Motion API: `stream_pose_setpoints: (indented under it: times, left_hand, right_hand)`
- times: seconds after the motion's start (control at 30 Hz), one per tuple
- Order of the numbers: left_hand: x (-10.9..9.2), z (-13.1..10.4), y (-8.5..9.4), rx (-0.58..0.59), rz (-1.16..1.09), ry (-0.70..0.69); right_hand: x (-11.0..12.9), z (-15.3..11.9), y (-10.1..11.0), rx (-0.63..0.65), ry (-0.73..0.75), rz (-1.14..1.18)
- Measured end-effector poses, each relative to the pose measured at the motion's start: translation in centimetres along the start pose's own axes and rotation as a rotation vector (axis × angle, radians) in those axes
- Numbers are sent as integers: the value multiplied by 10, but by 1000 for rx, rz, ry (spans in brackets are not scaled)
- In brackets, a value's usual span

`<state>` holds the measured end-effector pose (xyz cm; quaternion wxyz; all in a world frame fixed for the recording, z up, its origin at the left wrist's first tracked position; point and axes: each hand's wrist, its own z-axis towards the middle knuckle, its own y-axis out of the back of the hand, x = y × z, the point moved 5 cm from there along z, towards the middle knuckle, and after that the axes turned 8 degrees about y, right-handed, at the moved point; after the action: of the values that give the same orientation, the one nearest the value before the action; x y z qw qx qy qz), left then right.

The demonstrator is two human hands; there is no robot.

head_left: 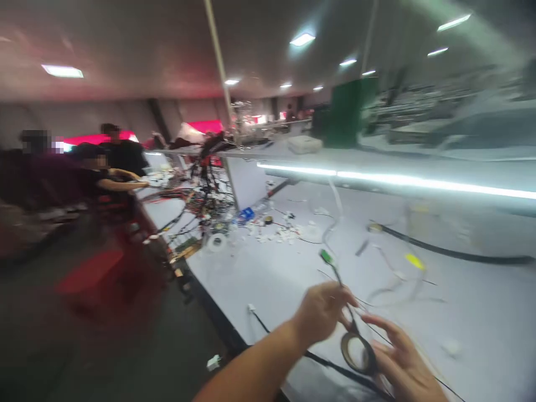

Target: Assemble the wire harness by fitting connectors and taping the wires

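A thin dark cable is pinched narrowly in the left hand, its green connector projecting beyond the fingers. A dark tape roll is held at its rim by the right hand, just below the left fingertips, near the worktop's aisle-side edge. 1 white connector is noted along that edge; 1 yellow piece is seen farther in.
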<state>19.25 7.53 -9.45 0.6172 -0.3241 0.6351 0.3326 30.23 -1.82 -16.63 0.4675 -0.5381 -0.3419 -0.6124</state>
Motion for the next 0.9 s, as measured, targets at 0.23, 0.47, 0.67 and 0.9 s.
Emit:
stream_pose_setpoints:
  times: [0.23,0.47,0.67,0.9]
  left_hand:
    - [14,2,17,-281,-270,156]
    - [36,-21,-8,29,-50,447]
    - [0,-15,-21,208,272,162]
    - [-18,1,-26,149,699,67]
  right_hand:
    - [23,8,-3,55,-132,-111]
    - [-7,2,2,29,-552,330]
    - [-4,1,-9,280,-604,539]
    - [29,-5,17,50,292,-139]
